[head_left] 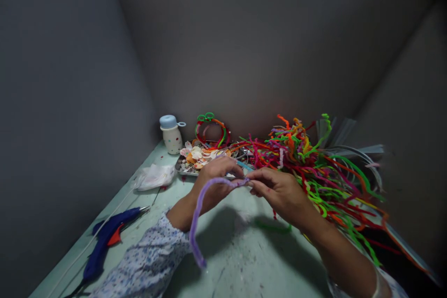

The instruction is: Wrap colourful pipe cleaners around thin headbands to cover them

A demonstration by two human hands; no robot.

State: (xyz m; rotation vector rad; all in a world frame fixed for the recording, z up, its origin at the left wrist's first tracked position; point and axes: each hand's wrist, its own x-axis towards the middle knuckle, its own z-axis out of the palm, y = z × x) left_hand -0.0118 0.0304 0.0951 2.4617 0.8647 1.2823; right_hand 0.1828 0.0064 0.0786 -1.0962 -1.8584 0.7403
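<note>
A fuzzy purple pipe cleaner (199, 209) arcs down from my hands, its free end hanging over my left forearm. My left hand (217, 181) is closed on it, the fingers partly hidden behind the back of the hand. At the pipe cleaner's other end, my right hand (277, 191) pinches it between thumb and fingertips, close to the left fingers. Both hands are above the table, in front of a metal tray (186, 173) of small craft pieces.
A blue glue gun (104, 242) with a red trigger lies left, near a plastic packet (155, 177). A bottle (172, 137) with a blue lid stands at the back, beside decorated headbands (223, 132). Many colourful pipe cleaners (296, 149) heap at right. Grey panels (244, 46) enclose the table.
</note>
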